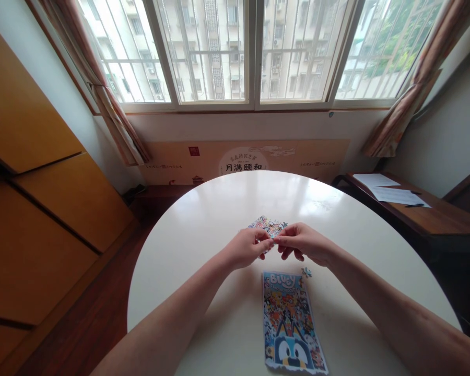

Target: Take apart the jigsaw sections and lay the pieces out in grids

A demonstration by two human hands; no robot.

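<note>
My left hand (pixel 250 247) and my right hand (pixel 303 243) meet over the middle of the table, fingertips pinched close together. Between them is something small, most likely a puzzle piece, mostly covered by the fingers. Just beyond the fingertips lies a heap of small colourful jigsaw puzzle pieces (pixel 267 224), partly hidden behind my hands. One loose puzzle piece (pixel 306 272) rests on the table below my right hand. Nearer to me lies a Bluey picture sheet (pixel 290 318), blue at the top, with a large blue dog face at its lower end.
The round white table (pixel 172 250) fills the middle. A wooden cabinet (pixel 43 235) stands at the left. On the right, a brown side table (pixel 446 216) holds papers (pixel 395 194) and a pen. Behind are a long printed box (pixel 172 156), curtains and barred windows.
</note>
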